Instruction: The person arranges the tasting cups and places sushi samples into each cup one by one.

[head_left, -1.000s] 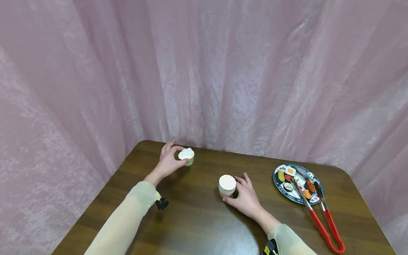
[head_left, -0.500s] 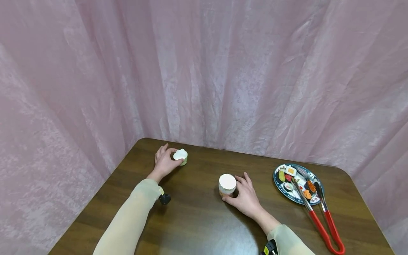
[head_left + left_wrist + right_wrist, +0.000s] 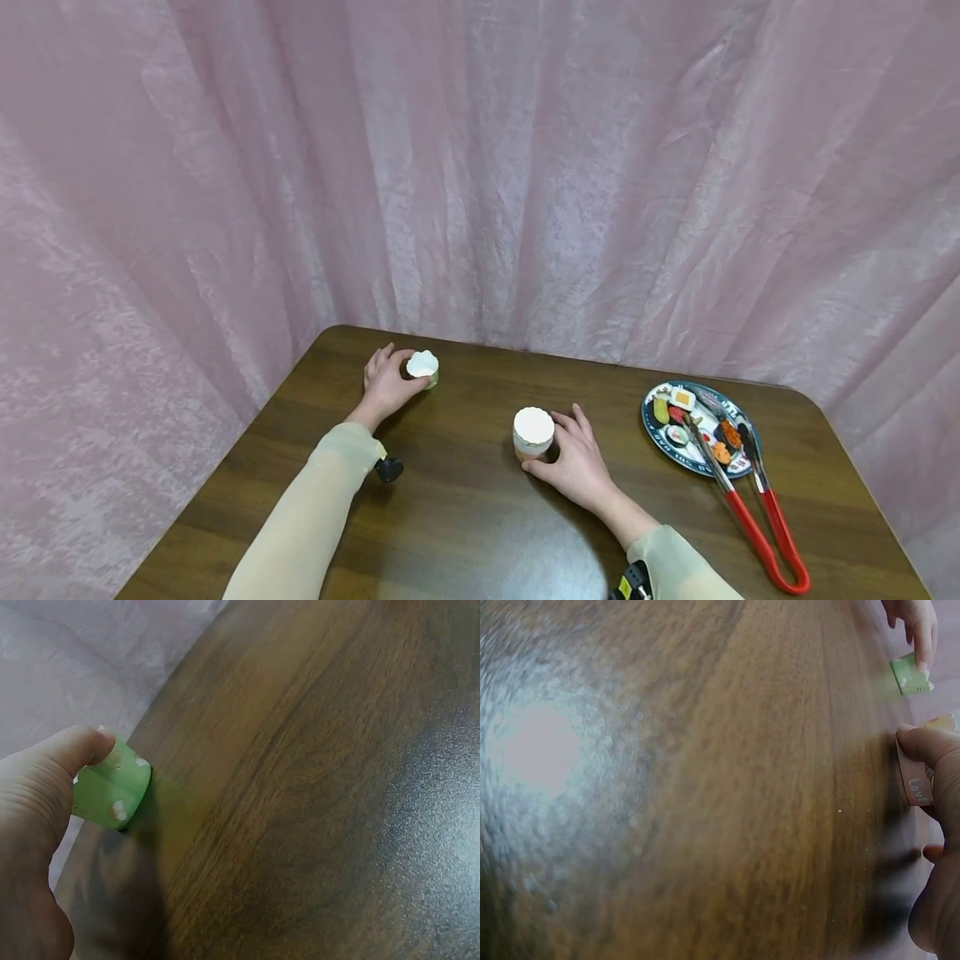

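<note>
At the far left of the table, my left hand (image 3: 386, 387) pinches a green baking cup (image 3: 423, 367) between thumb and index finger. White patches mark the cup's side (image 3: 112, 787) in the left wrist view, and it stands on the wood. Nearer the middle, my right hand (image 3: 577, 468) holds a second baking cup (image 3: 533, 429), thumb in front and fingers round the right side. This one has a pinkish base with the word "Love" (image 3: 917, 791). Both have bright white, scalloped tops; whether they are hollow I cannot tell.
To the right lies a patterned blue-and-white plate (image 3: 663, 446) with several sushi-like pieces on it. Red-handled tongs (image 3: 757, 533) rest across its front, handles toward me. A pink curtain (image 3: 480, 208) hangs behind the wooden table (image 3: 450, 517).
My left hand has shifted left with the green cup and lowered it onto the table, then barely moved in the last half second. The right hand and its cup have stayed put.
</note>
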Demonstrator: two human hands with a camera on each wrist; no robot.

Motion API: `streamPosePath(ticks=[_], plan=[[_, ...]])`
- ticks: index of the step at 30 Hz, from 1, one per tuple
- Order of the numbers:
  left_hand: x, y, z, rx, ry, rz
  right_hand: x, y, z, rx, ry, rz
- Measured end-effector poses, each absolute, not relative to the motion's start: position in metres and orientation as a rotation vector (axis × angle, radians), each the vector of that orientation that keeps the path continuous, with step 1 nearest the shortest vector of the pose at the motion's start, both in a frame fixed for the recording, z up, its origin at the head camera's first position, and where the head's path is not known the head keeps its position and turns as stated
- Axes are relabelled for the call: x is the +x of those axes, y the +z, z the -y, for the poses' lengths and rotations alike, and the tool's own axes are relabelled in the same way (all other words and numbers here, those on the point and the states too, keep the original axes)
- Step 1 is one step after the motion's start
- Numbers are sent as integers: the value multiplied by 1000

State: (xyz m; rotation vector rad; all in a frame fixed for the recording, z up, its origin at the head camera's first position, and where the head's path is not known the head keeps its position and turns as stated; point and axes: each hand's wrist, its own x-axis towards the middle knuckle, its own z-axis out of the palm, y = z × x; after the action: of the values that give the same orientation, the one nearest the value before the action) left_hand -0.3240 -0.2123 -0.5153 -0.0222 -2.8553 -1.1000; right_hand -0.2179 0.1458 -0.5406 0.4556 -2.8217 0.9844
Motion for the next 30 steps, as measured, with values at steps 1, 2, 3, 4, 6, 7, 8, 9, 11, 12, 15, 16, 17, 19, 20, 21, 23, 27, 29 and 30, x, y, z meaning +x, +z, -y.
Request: streamPosePath(ticks=[1, 2, 3, 4, 6, 7, 8, 9, 11, 12, 15, 16, 17, 19, 20, 21, 23, 27, 29, 30], plan=[[-324, -516, 213, -26, -1100, 2858, -218, -541, -146, 458, 986, 2818], [-323, -516, 213, -28, -1101, 2857, -218, -541, -146, 461, 987, 2815], [-322, -516, 213, -31, -1104, 2852, -218, -541, -145, 463, 989, 2813], [-321, -517, 213, -34, -1105, 2846, -218, -541, -145, 464, 990, 2812], [-321, -517, 213, -45, -1104, 2826, -218, -541, -145, 470, 989, 2802], [-319, -516, 213, -53, -1107, 2810, -217, -541, -145, 470, 989, 2802], [-318, -515, 212, -64, -1105, 2792, -217, -541, -145, 470, 986, 2803], [-317, -514, 211, -81, -1101, 2773, -218, -541, -144, 471, 987, 2799], [-314, -510, 206, -134, -1096, 2741, -218, -542, -144, 473, 990, 2786], [-312, -508, 203, -166, -1099, 2728, -218, -542, -144, 473, 991, 2779], [-301, -501, 191, -287, -1119, 2710, -217, -542, -145, 468, 1002, 2784], [-296, -499, 187, -336, -1134, 2712, -217, -542, -145, 467, 1003, 2790], [-292, -497, 182, -386, -1147, 2718, -217, -542, -145, 465, 1007, 2795], [-282, -494, 174, -482, -1164, 2742, -218, -542, -145, 456, 1022, 2808], [-278, -493, 170, -527, -1174, 2755, -218, -542, -145, 453, 1029, 2810], [-274, -492, 166, -575, -1184, 2764, -218, -542, -145, 448, 1035, 2812], [-265, -491, 158, -658, -1211, 2783, -218, -543, -146, 447, 1042, 2799], [-253, -487, 143, -786, -1281, 2804, -218, -543, -146, 457, 1027, 2783], [-250, -485, 136, -821, -1318, 2821, -218, -542, -147, 465, 1022, 2785], [-249, -484, 133, -832, -1322, 2837, -219, -542, -147, 466, 1024, 2792]])
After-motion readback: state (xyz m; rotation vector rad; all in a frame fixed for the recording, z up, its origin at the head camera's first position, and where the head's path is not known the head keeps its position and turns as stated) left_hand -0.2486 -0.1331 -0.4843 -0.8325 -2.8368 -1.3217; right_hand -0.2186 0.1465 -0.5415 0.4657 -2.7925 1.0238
